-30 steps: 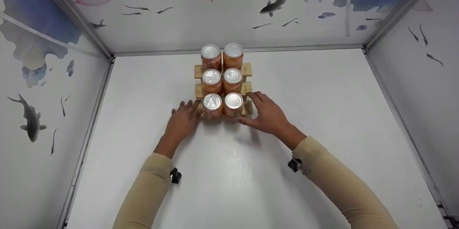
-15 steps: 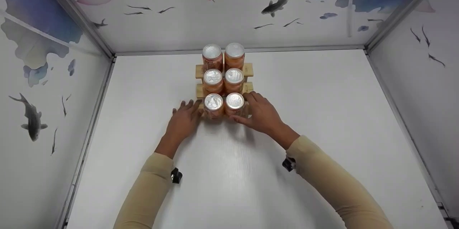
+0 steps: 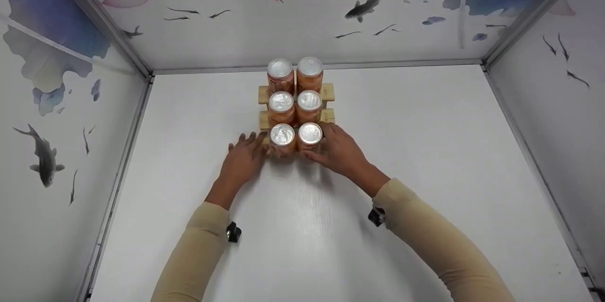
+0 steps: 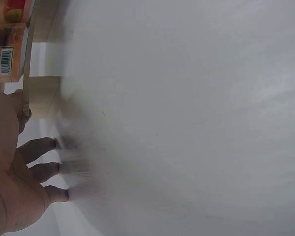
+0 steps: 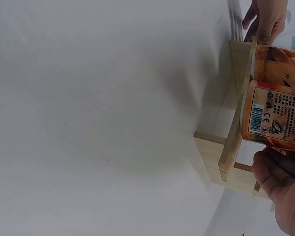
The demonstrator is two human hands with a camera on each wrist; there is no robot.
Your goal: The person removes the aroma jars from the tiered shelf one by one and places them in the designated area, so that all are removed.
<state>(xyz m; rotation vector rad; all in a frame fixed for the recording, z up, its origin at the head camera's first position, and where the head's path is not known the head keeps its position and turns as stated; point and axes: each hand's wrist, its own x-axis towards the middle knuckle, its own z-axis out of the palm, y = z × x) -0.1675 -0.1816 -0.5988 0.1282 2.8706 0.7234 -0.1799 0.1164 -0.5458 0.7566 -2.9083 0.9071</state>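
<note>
Two columns of orange-labelled cans with silver lids stand upright on a stepped wooden rack, at the back middle of the table in the head view. My right hand grips the front right can, thumb at its near side and fingers behind it. The right wrist view shows this can with its barcode label, its base at the rack's front plank. My left hand pinches the plank's left end between thumb and forefinger. Its other fingers are spread with their tips at the tabletop.
Behind the rack stands a white back wall painted with fish. The rearmost cans are close to it. Side walls flank the white table at left and right. A small black wrist camera hangs by the left sleeve.
My right hand has moved left from beside the front right can and closed round it. My left hand stays at the rack's left end. The cans keep their places.
</note>
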